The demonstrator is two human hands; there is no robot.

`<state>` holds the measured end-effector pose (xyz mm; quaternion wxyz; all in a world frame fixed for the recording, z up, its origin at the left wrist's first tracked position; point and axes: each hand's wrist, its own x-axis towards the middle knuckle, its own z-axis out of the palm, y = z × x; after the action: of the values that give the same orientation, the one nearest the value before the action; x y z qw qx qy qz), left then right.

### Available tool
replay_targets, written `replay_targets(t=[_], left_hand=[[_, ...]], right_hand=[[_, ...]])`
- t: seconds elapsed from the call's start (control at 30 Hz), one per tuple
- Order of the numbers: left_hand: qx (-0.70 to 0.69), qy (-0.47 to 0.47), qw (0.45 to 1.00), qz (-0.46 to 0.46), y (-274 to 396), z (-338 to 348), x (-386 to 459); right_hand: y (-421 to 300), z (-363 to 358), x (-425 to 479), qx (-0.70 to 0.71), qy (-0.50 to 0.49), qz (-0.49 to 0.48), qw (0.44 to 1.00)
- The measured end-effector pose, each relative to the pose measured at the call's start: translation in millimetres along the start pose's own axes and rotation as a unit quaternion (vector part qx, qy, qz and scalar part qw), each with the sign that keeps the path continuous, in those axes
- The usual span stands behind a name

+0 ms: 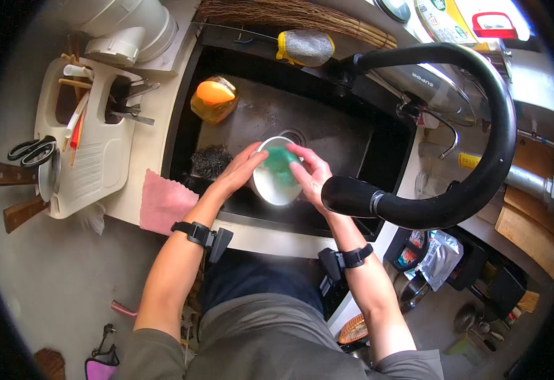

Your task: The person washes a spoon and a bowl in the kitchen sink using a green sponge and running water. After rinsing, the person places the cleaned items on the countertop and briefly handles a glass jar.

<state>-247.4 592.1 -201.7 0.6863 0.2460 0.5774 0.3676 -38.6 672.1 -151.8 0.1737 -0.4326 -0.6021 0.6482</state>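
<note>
A white bowl (277, 195) is tilted over the sink with its inside facing me. My left hand (239, 171) grips its left side, the thumb lying over the rim. Inside the bowl is a blurred green scrubbing pad (279, 164), and my right hand (316, 175) holds it there with bent fingers. Some of the right fingertips are blurred against the pad. Below is the black sink (343, 128), its drain partly hidden behind the bowl. The black spout head of the faucet (500, 123) hangs just over my right wrist.
In the sink stand an orange-capped bottle (213, 100) and a dark scouring ball (210, 161). A pink cloth (166, 203) drapes over the left front edge. On the left hangs a utensil rack (98, 178) with knives and scissors. A grey-and-yellow sponge (307, 47) lies behind the sink.
</note>
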Motion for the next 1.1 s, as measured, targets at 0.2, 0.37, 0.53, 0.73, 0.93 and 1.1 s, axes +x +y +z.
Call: replay_targets(t=[0.2,0.37,0.53,0.73,0.93,1.1], left_hand=[[-0.033,0.004,0.999,-0.015,-7,2,7],[-0.050,0.003,0.999,-0.012,-12,4,9],[-0.052,0.008,0.998,-0.026,-16,9,14],[-0.101,-0.004,0.994,-0.028,-10,14,12],[-0.074,0.018,0.997,0.027,-14,14,14],[-0.045,0.009,0.999,-0.013,-13,5,16]], right_hand=[[-39,-13,-20,0.202,-0.037,0.072,0.976],[-37,-24,-32,0.204,-0.015,0.051,0.977],[-55,-32,-34,0.226,0.012,0.056,0.972],[-67,-35,-29,0.051,-0.095,0.035,0.994],[-77,-17,-29,-0.085,-0.141,0.034,0.986],[-57,-35,-39,0.201,-0.010,0.070,0.977]])
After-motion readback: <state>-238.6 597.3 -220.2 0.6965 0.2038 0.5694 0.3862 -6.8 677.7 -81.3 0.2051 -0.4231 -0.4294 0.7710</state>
